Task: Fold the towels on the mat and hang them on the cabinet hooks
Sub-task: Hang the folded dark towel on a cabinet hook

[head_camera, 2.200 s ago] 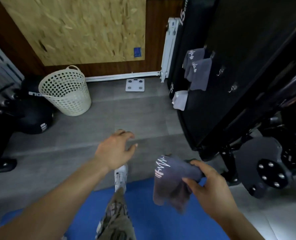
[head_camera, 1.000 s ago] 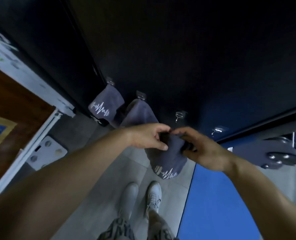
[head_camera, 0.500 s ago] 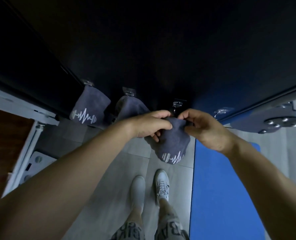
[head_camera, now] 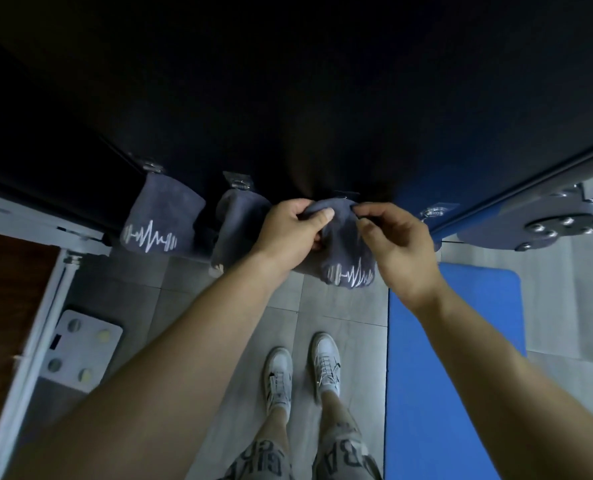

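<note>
I hold a folded grey towel (head_camera: 347, 258) with a white pulse logo against the black cabinet (head_camera: 288, 98), its top edge at the third hook (head_camera: 346, 195). My left hand (head_camera: 289, 233) pinches the towel's top left corner and my right hand (head_camera: 393, 244) pinches its top right. Two more grey towels hang to the left: one (head_camera: 161, 221) on the first hook (head_camera: 153, 167), another (head_camera: 234, 220) on the second hook (head_camera: 240, 183). A fourth hook (head_camera: 433, 213) to the right is bare. The blue mat (head_camera: 444, 358) lies on the floor at the right.
A white bathroom scale (head_camera: 80, 351) lies on the grey tiled floor at the left, beside a white pipe (head_camera: 38, 341) and a wooden wall. A round grey metal plate with bolts (head_camera: 558, 223) sticks out at the right. My feet in white shoes (head_camera: 302, 372) stand before the cabinet.
I walked from the mat to the cabinet with the towel. Both hands lifted it to the third hook; over the last half second the top edge rose onto the hook.
</note>
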### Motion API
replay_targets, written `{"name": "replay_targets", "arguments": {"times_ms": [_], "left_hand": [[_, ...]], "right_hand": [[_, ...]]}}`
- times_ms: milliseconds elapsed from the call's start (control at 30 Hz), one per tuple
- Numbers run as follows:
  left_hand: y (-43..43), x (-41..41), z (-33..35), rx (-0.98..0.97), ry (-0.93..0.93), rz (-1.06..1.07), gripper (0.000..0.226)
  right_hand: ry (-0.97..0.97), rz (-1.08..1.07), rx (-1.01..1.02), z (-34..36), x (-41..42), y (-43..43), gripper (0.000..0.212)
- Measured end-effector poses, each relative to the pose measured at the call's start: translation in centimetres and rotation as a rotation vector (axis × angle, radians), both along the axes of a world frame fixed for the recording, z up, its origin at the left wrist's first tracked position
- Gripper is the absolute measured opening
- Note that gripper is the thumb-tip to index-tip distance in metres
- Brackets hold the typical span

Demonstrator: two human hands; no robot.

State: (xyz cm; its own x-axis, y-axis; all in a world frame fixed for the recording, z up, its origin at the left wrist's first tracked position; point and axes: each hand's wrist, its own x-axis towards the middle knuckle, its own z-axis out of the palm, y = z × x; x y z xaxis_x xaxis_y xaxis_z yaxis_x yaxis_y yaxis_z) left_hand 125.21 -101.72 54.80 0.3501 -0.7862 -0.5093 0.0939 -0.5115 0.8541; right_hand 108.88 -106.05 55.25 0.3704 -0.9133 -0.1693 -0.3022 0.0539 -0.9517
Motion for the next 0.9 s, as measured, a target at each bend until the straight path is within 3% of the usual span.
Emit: {"name": "replay_targets", "arguments": {"times_ms": [100, 233, 333, 400, 533, 667, 767, 900], "left_hand": [[0.0, -0.8, -1.0, -0.010, -0.043, 0.062, 0.013], [0.1, -2.0, -1.6, 0.016, -0.062, 0.120, 0.028], [0.6, -3.2, -1.6, 0.025, -0.242, 0.249, 0.039], [1.2, -3.7, -1.8, -0.072, -0.353, 0.319, 0.035], [2.1, -4.2, -2.8, -0.233, -0.603, 0.190, 0.016], [3.4, -4.7, -3.0, -0.197, -0.716, 0.020, 0.039], [4.4, -5.2, -3.3, -0.167, -0.486, -0.092, 0.058], [4.0, -5.3, -3.2, -0.127, -0.072, -0.039, 0.067]], "right_hand": [[0.162, 0.065, -0.194, -1.1, 0.0, 0.9, 0.028], [0.252, 0.073, -0.286, -3.1, -0.1, 1.8, 0.036], [0.274, 0.066, -0.303, -3.9, -0.1, 1.9, 0.039], [0.344, 0.070, -0.367, -4.3, -0.2, 1.8, 0.039], [0.411, 0.080, -0.447, -4.0, -0.6, 1.6, 0.040], [0.263, 0.154, -0.308, -3.6, -0.2, 1.7, 0.042], [0.184, 0.126, -0.200, -4.1, 0.0, 1.9, 0.042], [-0.020, 0.062, 0.035, -3.8, 0.1, 2.5, 0.038]]}}
